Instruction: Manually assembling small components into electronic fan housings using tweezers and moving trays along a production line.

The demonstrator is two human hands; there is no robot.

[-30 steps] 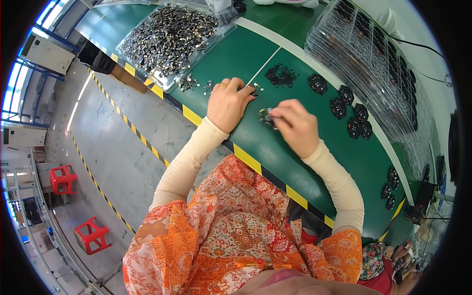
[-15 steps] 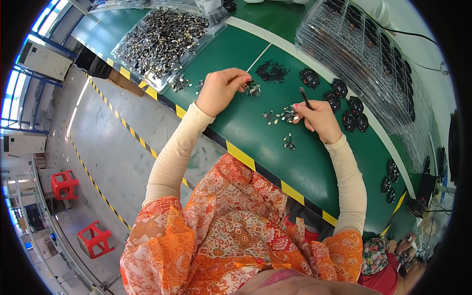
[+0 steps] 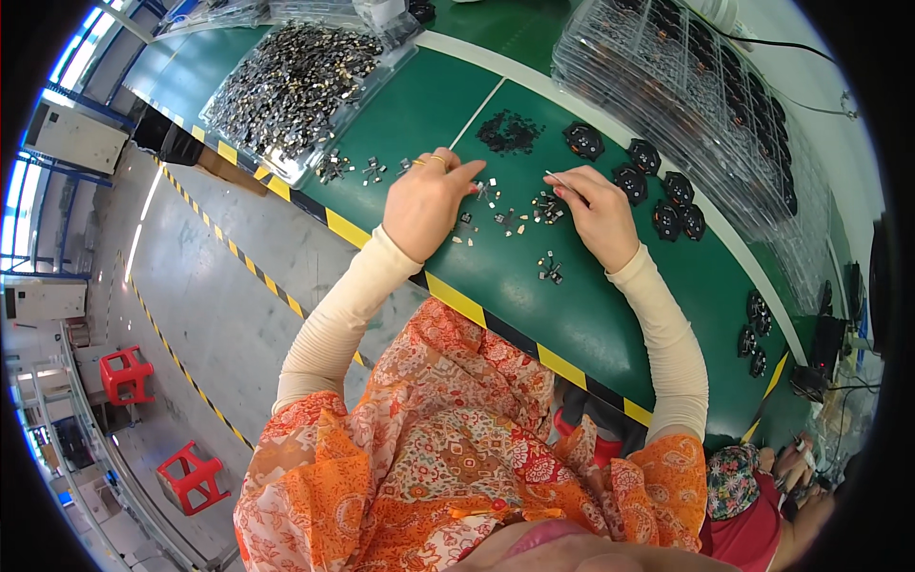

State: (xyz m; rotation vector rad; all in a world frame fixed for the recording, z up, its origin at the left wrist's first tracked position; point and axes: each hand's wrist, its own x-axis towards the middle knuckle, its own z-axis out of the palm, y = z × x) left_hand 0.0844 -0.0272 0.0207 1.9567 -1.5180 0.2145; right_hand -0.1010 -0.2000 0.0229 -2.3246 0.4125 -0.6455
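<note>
My left hand point(image 3: 426, 207) is closed in a pinch low over the green table, its fingertips at a small pile of black-and-silver parts point(image 3: 488, 191). Anything between those fingers is too small to make out. To the right, my right hand point(image 3: 602, 217) is closed on a thin stick-like tool point(image 3: 555, 176), mostly hidden by the fingers. Just beside its fingertips lies another pile of small parts point(image 3: 547, 206). More little clusters point(image 3: 505, 221) lie between my hands, and one cluster point(image 3: 550, 270) sits nearer to me. Beyond them is a patch of tiny black pieces point(image 3: 510, 132).
A clear tray point(image 3: 295, 88) heaped with small parts stands at the far left. Several black rounded units point(image 3: 583, 141) lie to the right, with more point(image 3: 758, 313) farther along. Stacked clear trays point(image 3: 667, 114) fill the back right. Yellow-black tape point(image 3: 457, 297) marks the near table edge.
My left hand has come down nearer to me, onto the parts. The dark tool in my right hand no longer points up; only a thin pale end shows. The view has shifted slightly.
</note>
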